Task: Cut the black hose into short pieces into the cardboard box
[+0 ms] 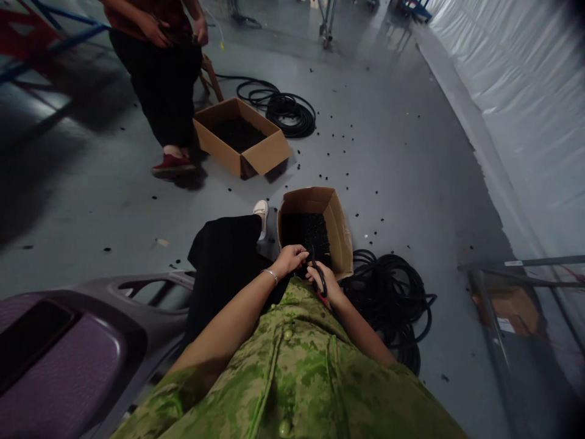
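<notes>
My right hand (328, 281) is closed around dark scissors (319, 273), whose blades point away from me. Beside it, the thumb and fingers of my left hand (292, 258) are pinched together; whatever lies between them is too small to make out. Both hands are over the near edge of an open cardboard box (339, 228). Inside that box is a mass of small black pieces (308, 231).
Coiled black hose (388, 292) lies right of the box. Farther off are another open carton (265, 149) of black pieces, a second coil (290, 113) and a standing person (158, 73). A phone (34, 338) rests on a purple chair (77, 372). Black bits dot the floor.
</notes>
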